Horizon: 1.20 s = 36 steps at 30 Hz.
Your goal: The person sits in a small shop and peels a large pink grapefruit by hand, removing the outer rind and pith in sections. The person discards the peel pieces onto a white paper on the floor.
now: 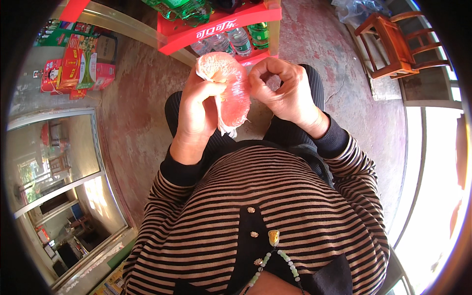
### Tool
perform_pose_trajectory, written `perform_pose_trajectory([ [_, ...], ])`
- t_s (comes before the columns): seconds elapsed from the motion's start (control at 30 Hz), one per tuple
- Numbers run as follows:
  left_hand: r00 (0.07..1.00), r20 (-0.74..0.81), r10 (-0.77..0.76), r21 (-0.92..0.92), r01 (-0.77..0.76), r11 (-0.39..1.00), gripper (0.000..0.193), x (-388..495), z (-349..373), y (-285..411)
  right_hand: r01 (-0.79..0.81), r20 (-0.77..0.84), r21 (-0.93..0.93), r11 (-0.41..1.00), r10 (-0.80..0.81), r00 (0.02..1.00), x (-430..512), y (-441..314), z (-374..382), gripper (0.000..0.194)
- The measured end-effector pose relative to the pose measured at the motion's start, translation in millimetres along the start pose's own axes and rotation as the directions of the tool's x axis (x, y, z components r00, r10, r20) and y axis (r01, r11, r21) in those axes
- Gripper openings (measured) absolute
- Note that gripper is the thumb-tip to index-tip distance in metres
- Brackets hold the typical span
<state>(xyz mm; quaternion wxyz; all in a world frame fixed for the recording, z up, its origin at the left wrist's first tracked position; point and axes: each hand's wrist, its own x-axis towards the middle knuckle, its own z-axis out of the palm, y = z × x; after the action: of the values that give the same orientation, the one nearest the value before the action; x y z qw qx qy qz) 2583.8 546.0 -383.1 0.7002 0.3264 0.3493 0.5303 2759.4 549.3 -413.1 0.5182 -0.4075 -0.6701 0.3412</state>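
Note:
A segment of red pomelo flesh (236,99), partly peeled, with pale membrane hanging at its lower left edge, is held up before my chest. My left hand (199,99) grips it from the left, the thumb across its face. Close at the flesh's right edge is my right hand (278,86), thumb and forefinger curled together into a ring; whether a shred or membrane is pinched between the fingertips is too small to tell.
Ahead stands a red drinks rack (221,27) with green and clear bottles. A wooden chair (394,48) is at the upper right, and stacked red cartons (75,66) are at the upper left. A glazed window (55,158) lies at the left, a bright opening at the right.

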Motion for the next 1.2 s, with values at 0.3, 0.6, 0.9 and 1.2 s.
perform_pose_trajectory([
  [0.3,0.995,0.052,-0.082,-0.183,0.090,0.979,0.047,-6,-9,-4,-0.364,0.238,0.645,0.672,0.277,0.931,-6,16,4,0.014],
  [0.6,0.999,0.034,0.006,-0.082,-0.003,0.997,0.048,-6,-11,-5,0.097,0.073,0.021,0.995,-0.098,0.993,-8,0,-4,0.013],
  [0.9,1.000,0.002,0.008,0.023,-0.008,1.000,0.048,-7,-8,-3,0.471,0.176,-0.203,0.858,-0.442,0.880,6,7,-19,0.016],
  [1.2,0.999,0.046,0.003,0.132,-0.009,0.991,0.045,-5,-5,-1,0.573,0.339,-0.316,0.756,-0.474,0.813,10,-4,-29,0.019],
])
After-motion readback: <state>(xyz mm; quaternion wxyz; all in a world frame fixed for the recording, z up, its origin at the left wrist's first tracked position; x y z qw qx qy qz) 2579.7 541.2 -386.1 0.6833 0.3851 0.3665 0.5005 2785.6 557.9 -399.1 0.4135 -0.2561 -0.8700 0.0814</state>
